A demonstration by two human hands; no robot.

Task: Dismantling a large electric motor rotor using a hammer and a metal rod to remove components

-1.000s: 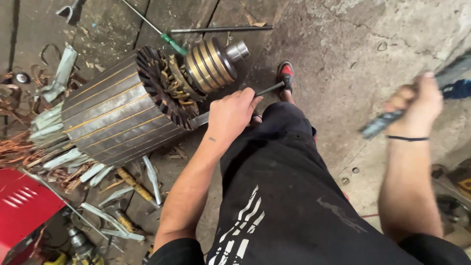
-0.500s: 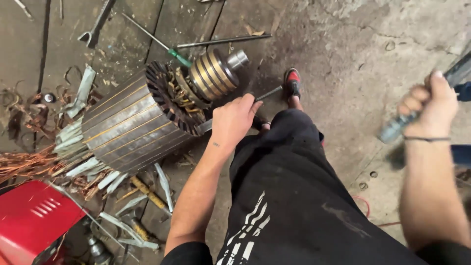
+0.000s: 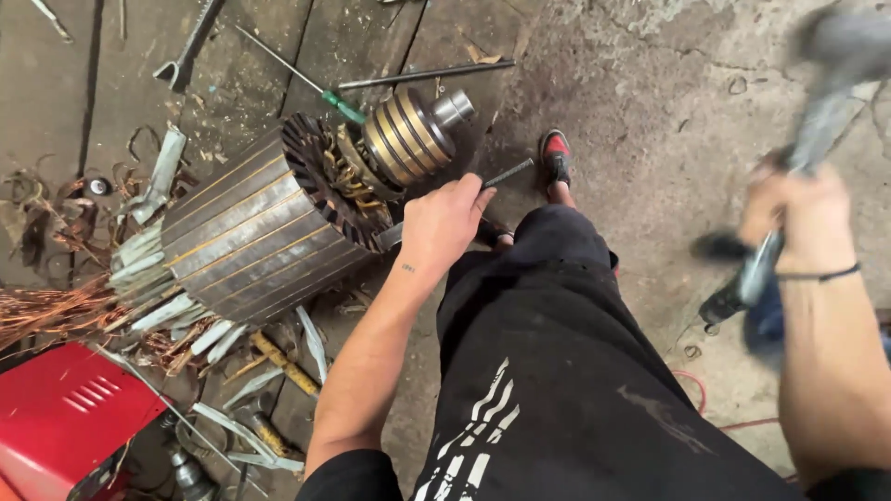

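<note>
Two hands busy: left hand clenched around a dark metal rod, its tip pressed at the end of the big motor rotor just left of the grip. Right hand grips a blurred hammer, well apart to the right.

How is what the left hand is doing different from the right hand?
The left hand sits low beside the ribbed motor rotor, gripping a thin dark rod and looking sharp. The right hand is raised away from it, blurred, gripping a hammer. Both are bare and closed around a tool.
</note>
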